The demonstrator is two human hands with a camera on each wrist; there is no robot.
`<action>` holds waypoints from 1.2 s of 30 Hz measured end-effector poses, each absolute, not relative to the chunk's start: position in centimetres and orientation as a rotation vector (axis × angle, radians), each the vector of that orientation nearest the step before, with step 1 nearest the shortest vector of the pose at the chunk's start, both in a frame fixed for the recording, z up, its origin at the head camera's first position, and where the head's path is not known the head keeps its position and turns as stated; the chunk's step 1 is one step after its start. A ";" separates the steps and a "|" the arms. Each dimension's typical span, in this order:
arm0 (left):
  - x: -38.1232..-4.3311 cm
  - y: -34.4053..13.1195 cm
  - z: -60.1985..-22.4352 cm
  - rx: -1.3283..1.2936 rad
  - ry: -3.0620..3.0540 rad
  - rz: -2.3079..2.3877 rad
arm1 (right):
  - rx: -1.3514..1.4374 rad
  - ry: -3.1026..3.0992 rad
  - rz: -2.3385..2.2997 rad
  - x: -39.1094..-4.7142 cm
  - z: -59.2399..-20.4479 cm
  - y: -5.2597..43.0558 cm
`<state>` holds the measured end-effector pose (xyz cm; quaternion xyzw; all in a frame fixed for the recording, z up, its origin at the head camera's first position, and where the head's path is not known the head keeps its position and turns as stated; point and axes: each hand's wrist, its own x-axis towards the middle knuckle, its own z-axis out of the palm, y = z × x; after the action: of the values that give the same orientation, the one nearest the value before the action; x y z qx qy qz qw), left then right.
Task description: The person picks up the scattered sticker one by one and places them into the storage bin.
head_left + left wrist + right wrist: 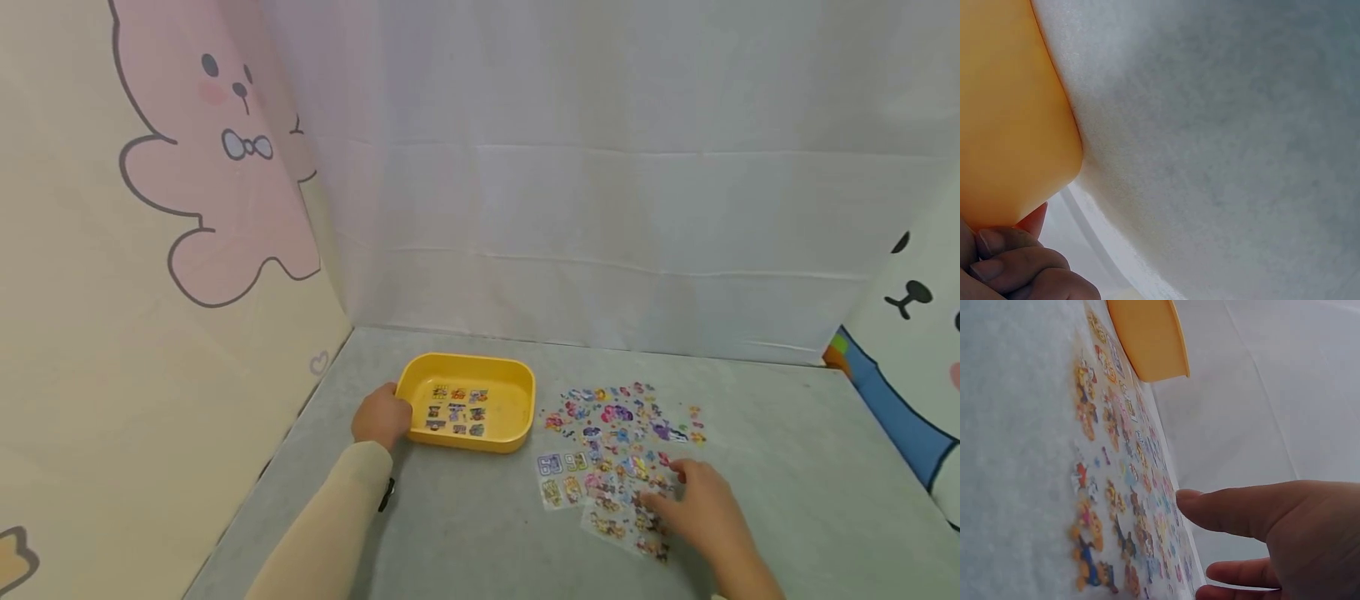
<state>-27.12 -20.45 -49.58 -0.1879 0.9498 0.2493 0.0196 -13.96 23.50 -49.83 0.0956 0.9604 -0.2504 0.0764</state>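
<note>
A yellow tray (517, 433) stands on the grey tabletop with a sticker sheet (457, 412) lying inside it. My left hand (382, 416) grips the tray's left end; the left wrist view shows curled fingers (1019, 265) at the tray's corner. To the right of the tray, several clear sticker sheets (611, 527) with small colourful figures overlap on the table. Over their right side is my right hand (701, 508), thumb and fingers parted with nothing between them. In the right wrist view that hand (1297, 537) appears beside the sheets; whether it touches them I cannot tell.
A white curtain (600, 208) hangs along the table's back edge. On the left is a cream cloth with a pink bear print (240, 192). Another printed cloth (915, 375) hangs at the right. The grey tabletop (480, 533) extends in front of the tray.
</note>
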 end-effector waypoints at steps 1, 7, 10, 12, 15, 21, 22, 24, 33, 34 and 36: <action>-27.2 -20.5 -49.7 -0.581 2.947 0.773 | 0.297 2.870 -0.742 -13.9 -49.9 23.6; -27.4 -20.4 -50.1 -0.594 2.953 0.761 | 0.327 2.823 -0.719 -14.1 -50.4 23.7; -27.4 -20.3 -50.0 -0.597 2.950 0.765 | 0.312 2.828 -0.700 -14.1 -50.7 23.8; -27.3 -20.3 -50.0 -0.593 2.947 0.766 | 0.315 2.834 -0.686 -14.0 -50.8 23.8; -27.2 -20.3 -50.0 -0.587 2.943 0.774 | 0.319 2.845 -0.670 -13.8 -51.0 23.7; -27.1 -20.3 -50.0 -0.599 2.945 0.781 | 0.293 2.858 -0.671 -13.8 -51.2 23.7; -27.1 -20.4 -50.0 -0.604 2.947 0.780 | 0.294 2.860 -0.673 -13.9 -51.3 23.7; -27.2 -20.5 -50.1 -0.607 2.946 0.784 | 0.297 2.857 -0.678 -13.9 -51.3 23.7; -27.3 -20.5 -50.1 -0.605 2.935 0.783 | 0.309 2.819 -0.714 -14.1 -51.4 24.0; -27.4 -20.5 -50.2 -0.603 2.933 0.782 | 0.307 2.820 -0.722 -14.1 -51.3 24.1; -27.4 -20.6 -50.1 -0.604 2.931 0.782 | 0.296 2.828 -0.730 -14.1 -51.3 24.1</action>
<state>-27.37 -20.57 -50.11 -0.1952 0.9473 0.2528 0.0240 -14.13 24.12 -51.30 0.1004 0.9582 -0.2475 0.1029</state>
